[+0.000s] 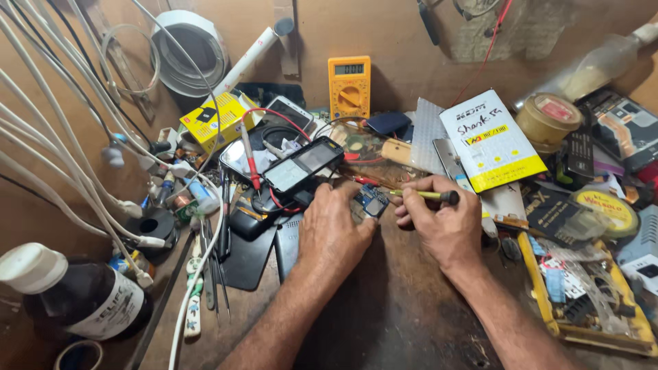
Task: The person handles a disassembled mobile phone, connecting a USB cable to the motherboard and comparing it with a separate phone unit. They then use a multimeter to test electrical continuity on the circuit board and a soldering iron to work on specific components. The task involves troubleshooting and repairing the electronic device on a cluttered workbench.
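Two hands: left hand (pixel 334 229) pins one circuit board (pixel 371 201), right hand (pixel 444 220) grips one screwdriver (pixel 425 196).

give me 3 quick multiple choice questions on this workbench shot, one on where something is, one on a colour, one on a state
1. Where does the multimeter stand?
A. upright against the back wall behind the hands
B. flat at the near edge of the bench
C. inside the bottle on the left

2. What colour is the shaft of the small screwdriver?
A. red
B. yellow-green
C. blue

3. How does the left hand stand to the small circuit board?
A. far from it, resting on the bottle
B. lifted high above it
C. fingers on it, holding it on the bench

Answers:
1 A: it leans upright at the wall, display facing out.
2 B: the shaft in the right hand is yellow-green with a dark end.
3 C: the fingertips rest at the board's edge.
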